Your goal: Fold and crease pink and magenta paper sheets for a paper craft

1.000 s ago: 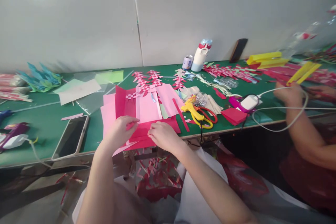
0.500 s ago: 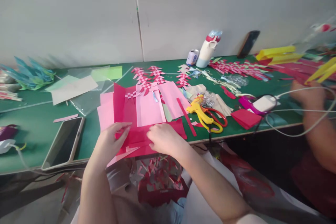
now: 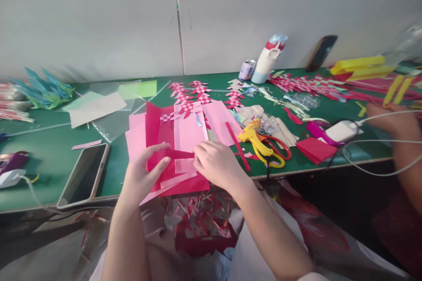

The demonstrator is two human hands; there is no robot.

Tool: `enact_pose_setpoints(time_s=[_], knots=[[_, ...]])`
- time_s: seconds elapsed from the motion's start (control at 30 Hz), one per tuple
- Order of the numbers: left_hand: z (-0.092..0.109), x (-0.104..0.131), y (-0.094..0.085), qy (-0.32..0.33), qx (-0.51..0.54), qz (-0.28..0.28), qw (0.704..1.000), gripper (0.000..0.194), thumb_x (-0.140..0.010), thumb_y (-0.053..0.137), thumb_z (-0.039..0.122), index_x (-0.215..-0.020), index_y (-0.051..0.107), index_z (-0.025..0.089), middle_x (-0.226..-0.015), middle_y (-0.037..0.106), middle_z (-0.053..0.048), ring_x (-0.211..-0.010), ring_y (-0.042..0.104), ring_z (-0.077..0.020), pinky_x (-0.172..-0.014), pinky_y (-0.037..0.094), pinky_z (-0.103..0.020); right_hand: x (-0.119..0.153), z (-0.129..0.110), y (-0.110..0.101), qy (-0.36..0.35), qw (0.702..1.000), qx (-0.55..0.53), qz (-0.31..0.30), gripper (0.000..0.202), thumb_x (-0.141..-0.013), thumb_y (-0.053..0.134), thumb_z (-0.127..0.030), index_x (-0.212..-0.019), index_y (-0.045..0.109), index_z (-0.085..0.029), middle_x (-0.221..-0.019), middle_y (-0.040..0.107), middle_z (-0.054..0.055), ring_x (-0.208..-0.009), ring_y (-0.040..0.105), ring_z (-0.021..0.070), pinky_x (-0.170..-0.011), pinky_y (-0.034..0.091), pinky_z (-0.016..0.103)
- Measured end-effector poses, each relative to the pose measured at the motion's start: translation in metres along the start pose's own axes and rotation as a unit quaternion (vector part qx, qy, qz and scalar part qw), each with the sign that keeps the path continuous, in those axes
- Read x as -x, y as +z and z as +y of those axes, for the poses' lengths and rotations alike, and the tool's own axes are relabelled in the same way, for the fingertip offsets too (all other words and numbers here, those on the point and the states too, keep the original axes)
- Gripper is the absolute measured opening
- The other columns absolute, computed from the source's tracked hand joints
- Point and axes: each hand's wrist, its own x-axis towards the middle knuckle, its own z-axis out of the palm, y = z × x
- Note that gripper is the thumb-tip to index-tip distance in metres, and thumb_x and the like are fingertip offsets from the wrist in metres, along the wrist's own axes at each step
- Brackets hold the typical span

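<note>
At the table's front edge, my right hand (image 3: 216, 164) has its fingers closed on a piece of red paper (image 3: 180, 153). My left hand (image 3: 145, 175) is beside it on the left, thumb and fingers apart, with nothing visibly held. Under and between both hands lie more red paper (image 3: 187, 185) and pink paper strips (image 3: 185, 165). Just behind them are a standing red sheet (image 3: 153, 127) and a pale pink sheet (image 3: 189, 134). Woven pink-and-red paper pieces (image 3: 199, 90) lie farther back. What my right fingertips pinch is partly hidden.
Yellow-handled scissors (image 3: 255, 138) and a red strip (image 3: 238, 145) lie to the right. A phone (image 3: 84, 175) rests at left. A bottle (image 3: 267, 63) and a can (image 3: 247, 70) stand by the wall. Another person's hand (image 3: 389, 116) works at far right, near a white cable (image 3: 379, 173).
The red paper under my right hand has been lifted or folded back, uncovering pink strips. My left thumb and fingers have spread apart. The whole view has shifted slightly.
</note>
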Motion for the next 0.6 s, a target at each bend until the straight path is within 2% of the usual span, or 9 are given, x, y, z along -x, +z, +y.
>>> enact_pose_setpoints(time_s=[0.07, 0.13, 0.27, 0.43, 0.6], knots=[[0.005, 0.001, 0.004, -0.008, 0.089, 0.052, 0.995, 0.040, -0.072, 0.074, 0.038, -0.108, 0.068, 0.020, -0.099, 0.071, -0.007, -0.097, 0.065, -0.0208, -0.088, 0.051, -0.031, 0.002, 0.002, -0.012, -0.003, 0.999, -0.030, 0.038, 0.018, -0.087, 0.045, -0.012, -0.078, 0.060, -0.015, -0.074, 0.063, 0.004, -0.073, 0.058, 0.0163, -0.064, 0.040, 0.029], [0.008, 0.003, 0.007, -0.036, 0.165, 0.068, 0.983, 0.044, -0.068, 0.078, 0.035, -0.108, 0.068, 0.020, -0.086, 0.069, -0.004, -0.081, 0.065, -0.0165, -0.074, 0.054, -0.025, 0.005, 0.002, -0.023, -0.018, 0.994, -0.078, 0.071, 0.019, -0.090, 0.043, -0.013, -0.084, 0.061, -0.015, -0.080, 0.065, 0.005, -0.079, 0.059, 0.0161, -0.069, 0.042, 0.028], [0.010, 0.009, 0.012, -0.116, 0.268, 0.004, 0.957, 0.035, -0.071, 0.076, 0.038, -0.101, 0.072, 0.020, -0.076, 0.069, -0.003, -0.070, 0.066, -0.0166, -0.064, 0.055, -0.026, 0.012, -0.001, -0.037, -0.040, 0.979, -0.171, 0.107, 0.020, -0.093, 0.043, -0.014, -0.097, 0.063, -0.015, -0.095, 0.068, 0.005, -0.091, 0.061, 0.0154, -0.082, 0.045, 0.028], [0.011, 0.012, 0.020, -0.157, 0.254, -0.004, 0.954, 0.024, -0.070, 0.076, 0.040, -0.078, 0.074, 0.018, -0.068, 0.070, -0.004, -0.060, 0.065, -0.0169, -0.057, 0.054, -0.027, 0.013, 0.000, -0.037, 0.002, 0.976, -0.211, 0.062, 0.014, -0.092, 0.053, -0.023, -0.094, 0.066, -0.018, -0.093, 0.070, 0.002, -0.087, 0.063, 0.0148, -0.078, 0.047, 0.027], [0.015, 0.010, 0.026, -0.211, 0.266, -0.050, 0.939, 0.031, -0.067, 0.078, 0.041, -0.087, 0.073, 0.018, -0.072, 0.072, -0.005, -0.062, 0.067, -0.0197, -0.059, 0.056, -0.031, 0.007, 0.009, -0.024, 0.047, 0.971, -0.233, 0.028, 0.012, -0.090, 0.057, -0.022, -0.090, 0.069, -0.021, -0.088, 0.072, 0.000, -0.078, 0.065, 0.0127, -0.073, 0.047, 0.025]])
